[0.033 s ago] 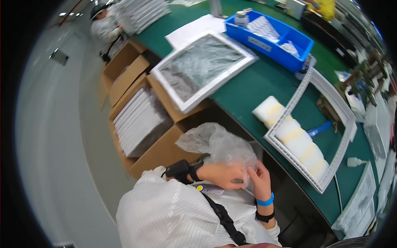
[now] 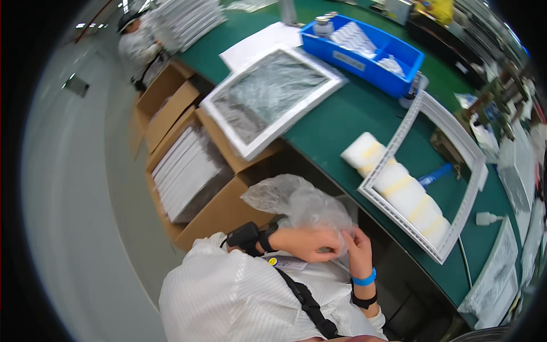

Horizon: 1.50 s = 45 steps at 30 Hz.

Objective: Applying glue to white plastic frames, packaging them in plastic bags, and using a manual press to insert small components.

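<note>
A clear plastic bag (image 2: 302,202) is bunched up in front of my body, its loose end spreading to the left. My left hand (image 2: 316,244) is closed on the bag's gathered edge, its thumb and fingers bent into a ring. Close beside it, my right hand (image 2: 359,245) pinches the same edge between thumb and fingers. What lies inside the folds, if anything, I cannot make out. Beyond the bag, a white frame with a plastic-covered panel (image 2: 279,85) rests across the table edge and a carton flap.
An open carton (image 2: 208,214) at left holds several white-edged panels. On the green table (image 2: 319,134) are a blue divided bin (image 2: 364,67), an empty white frame (image 2: 393,149) and a white foam roll (image 2: 399,188) with yellow bands. A person (image 2: 139,45) stands at the far left.
The surroundings have shifted slightly left in the view. My hands keep hold of the bag, and its loose end has sunk slightly.
</note>
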Each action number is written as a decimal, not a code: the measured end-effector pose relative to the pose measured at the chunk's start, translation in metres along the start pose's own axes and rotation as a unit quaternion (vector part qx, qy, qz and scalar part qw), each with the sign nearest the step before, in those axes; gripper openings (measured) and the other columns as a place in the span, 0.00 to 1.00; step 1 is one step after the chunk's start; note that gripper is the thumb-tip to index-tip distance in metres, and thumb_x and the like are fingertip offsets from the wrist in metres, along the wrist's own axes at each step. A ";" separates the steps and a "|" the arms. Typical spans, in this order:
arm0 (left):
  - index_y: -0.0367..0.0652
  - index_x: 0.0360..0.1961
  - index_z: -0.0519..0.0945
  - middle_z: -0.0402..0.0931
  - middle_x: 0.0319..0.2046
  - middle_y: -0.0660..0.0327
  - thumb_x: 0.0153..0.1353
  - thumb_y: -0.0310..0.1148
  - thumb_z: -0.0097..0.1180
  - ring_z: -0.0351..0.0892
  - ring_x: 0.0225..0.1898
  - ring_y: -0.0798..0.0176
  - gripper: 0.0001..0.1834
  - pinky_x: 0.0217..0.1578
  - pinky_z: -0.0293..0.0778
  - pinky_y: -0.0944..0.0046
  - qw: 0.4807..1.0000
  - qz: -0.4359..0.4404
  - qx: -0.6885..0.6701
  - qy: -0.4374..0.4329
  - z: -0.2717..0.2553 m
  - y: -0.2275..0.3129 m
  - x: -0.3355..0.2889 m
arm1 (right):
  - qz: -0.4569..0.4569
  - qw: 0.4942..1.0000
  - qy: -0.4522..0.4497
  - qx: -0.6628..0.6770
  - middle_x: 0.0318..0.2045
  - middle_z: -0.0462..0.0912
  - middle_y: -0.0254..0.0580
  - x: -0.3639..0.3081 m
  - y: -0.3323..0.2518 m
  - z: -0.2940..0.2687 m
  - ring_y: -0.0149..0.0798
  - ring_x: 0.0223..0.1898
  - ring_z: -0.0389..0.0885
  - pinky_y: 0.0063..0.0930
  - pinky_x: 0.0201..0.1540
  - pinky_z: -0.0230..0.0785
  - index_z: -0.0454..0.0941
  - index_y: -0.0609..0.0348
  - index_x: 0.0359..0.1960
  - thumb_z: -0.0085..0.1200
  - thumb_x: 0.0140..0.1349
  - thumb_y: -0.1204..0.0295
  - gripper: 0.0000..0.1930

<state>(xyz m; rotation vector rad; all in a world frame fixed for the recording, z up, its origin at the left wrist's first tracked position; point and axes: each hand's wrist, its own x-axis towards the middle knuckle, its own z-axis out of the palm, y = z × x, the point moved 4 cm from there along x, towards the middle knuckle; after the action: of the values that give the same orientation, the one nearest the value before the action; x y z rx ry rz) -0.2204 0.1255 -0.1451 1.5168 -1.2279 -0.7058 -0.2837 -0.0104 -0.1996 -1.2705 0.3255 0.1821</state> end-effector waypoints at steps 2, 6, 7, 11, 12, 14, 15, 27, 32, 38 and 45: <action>0.39 0.29 0.75 0.72 0.24 0.55 0.59 0.30 0.58 0.73 0.26 0.55 0.07 0.31 0.69 0.59 0.999 -0.040 0.008 -0.030 -0.004 -0.007 0.006 | -0.010 0.997 0.074 0.006 0.35 0.81 0.34 -0.009 0.025 -0.030 0.26 0.37 0.78 0.20 0.42 0.70 0.78 0.65 0.47 0.51 0.66 0.75 0.10; 0.37 0.40 0.75 0.75 0.27 0.53 0.59 0.32 0.58 0.72 0.24 0.57 0.12 0.28 0.71 0.63 0.984 -0.174 0.017 0.034 -0.006 -0.057 -0.002 | 0.001 0.974 0.213 0.071 0.30 0.79 0.33 -0.032 0.048 -0.045 0.27 0.33 0.78 0.23 0.37 0.74 0.77 0.64 0.42 0.49 0.69 0.74 0.07; 0.36 0.46 0.75 0.77 0.30 0.53 0.58 0.34 0.59 0.74 0.26 0.57 0.17 0.31 0.73 0.63 0.958 -0.257 -0.002 0.125 -0.011 -0.076 0.001 | 0.014 0.967 0.239 0.083 0.31 0.79 0.34 -0.030 0.056 -0.051 0.27 0.33 0.78 0.24 0.37 0.75 0.77 0.64 0.43 0.49 0.69 0.74 0.08; 0.43 0.57 0.73 0.71 0.50 0.41 0.51 0.46 0.65 0.75 0.47 0.39 0.34 0.43 0.74 0.48 0.920 -0.220 0.314 0.077 -0.025 -0.084 0.015 | -0.026 0.959 0.238 0.151 0.35 0.78 0.35 -0.020 0.061 -0.055 0.28 0.35 0.77 0.25 0.38 0.75 0.76 0.64 0.50 0.47 0.70 0.74 0.11; 0.42 0.52 0.76 0.72 0.49 0.42 0.51 0.46 0.65 0.74 0.49 0.38 0.29 0.43 0.74 0.47 0.904 -0.200 0.376 0.039 -0.029 -0.089 0.013 | -0.047 0.954 0.253 0.151 0.33 0.78 0.34 -0.019 0.059 -0.058 0.28 0.34 0.77 0.24 0.38 0.74 0.77 0.64 0.48 0.49 0.69 0.73 0.11; 0.41 0.48 0.80 0.74 0.48 0.43 0.51 0.45 0.64 0.73 0.51 0.37 0.25 0.44 0.73 0.45 0.890 -0.154 0.429 0.007 -0.040 -0.117 0.005 | -0.040 0.948 0.290 0.124 0.32 0.78 0.34 -0.027 0.055 -0.073 0.28 0.34 0.77 0.24 0.38 0.73 0.77 0.65 0.47 0.50 0.69 0.73 0.10; 0.40 0.43 0.81 0.76 0.46 0.44 0.54 0.41 0.62 0.73 0.50 0.37 0.20 0.45 0.73 0.47 0.882 -0.229 0.412 0.023 -0.046 -0.146 -0.005 | -0.019 0.951 0.290 0.105 0.31 0.78 0.34 -0.027 0.054 -0.079 0.28 0.34 0.77 0.24 0.37 0.73 0.78 0.66 0.46 0.51 0.68 0.73 0.10; 0.32 0.53 0.75 0.78 0.49 0.58 0.69 0.29 0.49 0.75 0.48 0.63 0.15 0.51 0.69 0.64 0.816 -0.216 -0.269 0.464 -0.105 -0.179 -0.035 | -0.011 0.947 0.293 0.132 0.28 0.78 0.43 -0.018 0.054 -0.102 0.35 0.29 0.80 0.32 0.35 0.78 0.75 0.69 0.41 0.49 0.68 0.78 0.06; 0.33 0.51 0.77 0.79 0.42 0.63 0.67 0.29 0.52 0.75 0.42 0.69 0.15 0.43 0.71 0.67 0.826 -0.223 -0.244 0.456 -0.112 -0.176 -0.040 | 0.031 0.948 0.316 0.026 0.33 0.82 0.45 -0.017 0.043 -0.100 0.34 0.33 0.83 0.28 0.38 0.79 0.76 0.68 0.44 0.49 0.69 0.76 0.08; 0.38 0.48 0.83 0.76 0.25 0.70 0.55 0.26 0.58 0.68 0.27 0.77 0.17 0.29 0.66 0.73 0.920 -0.340 -0.197 -0.010 -0.093 -0.108 -0.003 | -0.018 0.960 0.278 -0.017 0.37 0.83 0.43 -0.012 0.035 -0.088 0.34 0.38 0.82 0.26 0.39 0.77 0.77 0.66 0.49 0.48 0.69 0.74 0.11; 0.34 0.37 0.85 0.82 0.31 0.64 0.55 0.29 0.62 0.74 0.33 0.74 0.11 0.35 0.70 0.72 0.898 -0.416 -0.115 -0.090 -0.108 -0.123 -0.046 | -0.072 0.883 0.369 0.281 0.45 0.81 0.42 -0.030 0.050 -0.096 0.35 0.46 0.80 0.30 0.48 0.73 0.77 0.62 0.49 0.47 0.66 0.78 0.12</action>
<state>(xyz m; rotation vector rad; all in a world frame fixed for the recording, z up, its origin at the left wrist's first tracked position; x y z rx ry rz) -0.0964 0.2010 -0.2340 1.7832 -0.5357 -1.5190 -0.3408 -0.0860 -0.2593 -0.7294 0.8659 -0.5164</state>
